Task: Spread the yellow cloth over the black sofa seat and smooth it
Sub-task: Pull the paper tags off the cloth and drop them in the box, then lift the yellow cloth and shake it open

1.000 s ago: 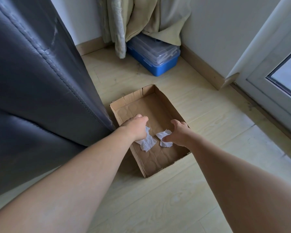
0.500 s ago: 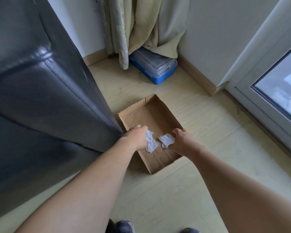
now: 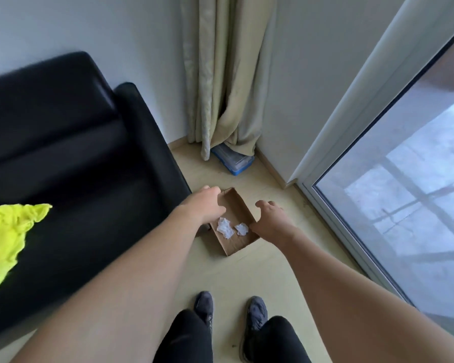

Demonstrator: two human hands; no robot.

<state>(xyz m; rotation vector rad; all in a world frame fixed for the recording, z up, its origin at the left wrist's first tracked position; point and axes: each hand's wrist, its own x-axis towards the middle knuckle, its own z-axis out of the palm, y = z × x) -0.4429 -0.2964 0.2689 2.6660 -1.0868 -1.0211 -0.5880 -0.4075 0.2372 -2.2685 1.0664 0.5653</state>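
We note the left hand [image 3: 203,204] and right hand [image 3: 271,218] loosely spread, holding nothing, above the cardboard box [image 3: 240,205]; two crumpled white papers [image 3: 231,228] lie inside.

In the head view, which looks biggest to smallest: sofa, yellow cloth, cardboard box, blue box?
1. Sofa
2. Yellow cloth, partly cut off by the frame edge
3. Cardboard box
4. Blue box, farther away and half hidden by the curtain, so unsure

Neon-yellow cloth [image 3: 7,235] on a plain black sofa [image 3: 71,163] — brown cardboard box [image 3: 240,205], white paper scraps [image 3: 226,227], beige curtain [image 3: 226,74], blue bin [image 3: 233,161], pale wood floor [image 3: 247,273].
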